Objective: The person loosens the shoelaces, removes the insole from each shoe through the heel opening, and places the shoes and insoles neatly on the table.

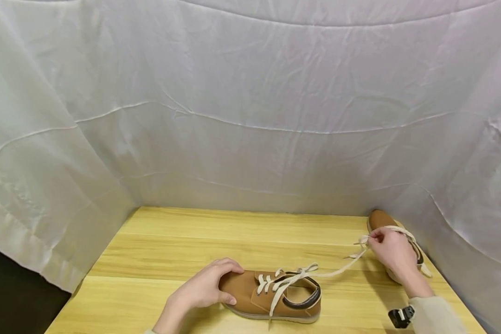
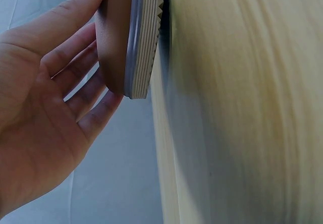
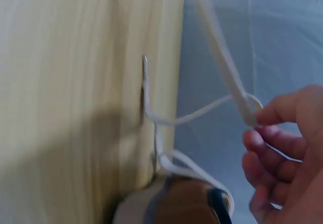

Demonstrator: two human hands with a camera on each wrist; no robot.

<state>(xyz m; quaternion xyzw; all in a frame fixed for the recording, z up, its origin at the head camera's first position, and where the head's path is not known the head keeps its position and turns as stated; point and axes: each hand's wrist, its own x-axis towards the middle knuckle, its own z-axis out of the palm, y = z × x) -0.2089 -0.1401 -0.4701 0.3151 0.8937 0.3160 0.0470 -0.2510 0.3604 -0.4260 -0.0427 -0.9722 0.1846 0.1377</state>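
A brown lace-up shoe (image 1: 244, 290) with a dark collar lies in front, toe to the left. Its toe is gripped by my left hand (image 1: 204, 284), thumb on the near side and fingers round the far side. The left wrist view shows the fingers (image 2: 70, 57) along the toe, next to the ridged sole (image 2: 144, 42). Off to the right, my right hand (image 1: 394, 250) pinches a cream shoelace (image 1: 342, 270) that stretches across from this shoe. In the right wrist view the lace (image 3: 219, 47) runs up from thumb and fingertips, with a loop beside them.
A second brown shoe (image 1: 380, 219) stands at the back right, partly behind my right hand, its laces loose. Wood-grain tabletop (image 1: 234, 232) lies under both shoes. Grey-white cloth (image 1: 250, 162) hangs behind and at both sides. A small black device (image 1: 401, 317) sits at my right wrist.
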